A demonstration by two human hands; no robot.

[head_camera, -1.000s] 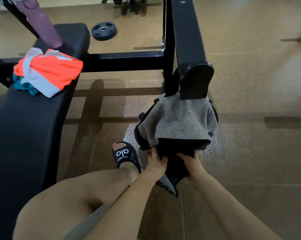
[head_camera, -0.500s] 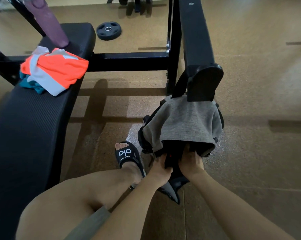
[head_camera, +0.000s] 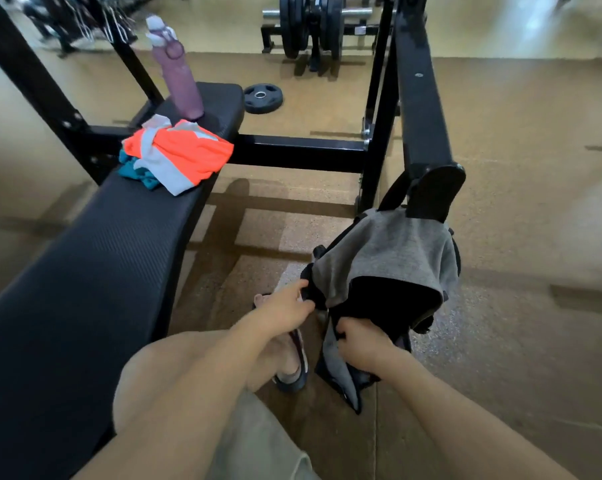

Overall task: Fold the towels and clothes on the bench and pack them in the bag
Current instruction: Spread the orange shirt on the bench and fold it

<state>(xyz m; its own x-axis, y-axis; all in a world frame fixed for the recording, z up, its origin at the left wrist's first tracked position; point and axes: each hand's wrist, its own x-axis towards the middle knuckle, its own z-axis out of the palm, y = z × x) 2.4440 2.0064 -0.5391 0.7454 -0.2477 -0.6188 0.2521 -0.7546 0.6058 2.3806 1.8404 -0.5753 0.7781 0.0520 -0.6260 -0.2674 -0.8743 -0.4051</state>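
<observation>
**Holding the bag open on the floor**

Looking down through the head view, you have both hands at the black bag (head_camera: 389,299), which sits on the floor just ahead of your knees. Your left hand (head_camera: 285,311) grips the bag's near-left edge, fingers curled onto the dark fabric. Your right hand (head_camera: 363,344) is closed in a fist around the bag's front rim, just right of your left hand and slightly nearer to you. A grey towel (head_camera: 393,252) drapes over the top of the bag, directly beyond both hands, and its far edge reaches the foot of a black rack beam (head_camera: 420,109).

Well to the left of your left hand runs the black bench (head_camera: 95,258). Far up it, a crumpled orange and grey garment (head_camera: 183,154) lies on the pad, with a teal cloth (head_camera: 133,169) tucked under its left side. Just beyond them a purple bottle (head_camera: 176,69) stands upright on the bench. Below your left hand, your foot in a dark slide sandal (head_camera: 294,377) rests on the floor beside the bag. Beyond the bench's far end a small weight plate (head_camera: 263,98) lies flat on the floor.
</observation>
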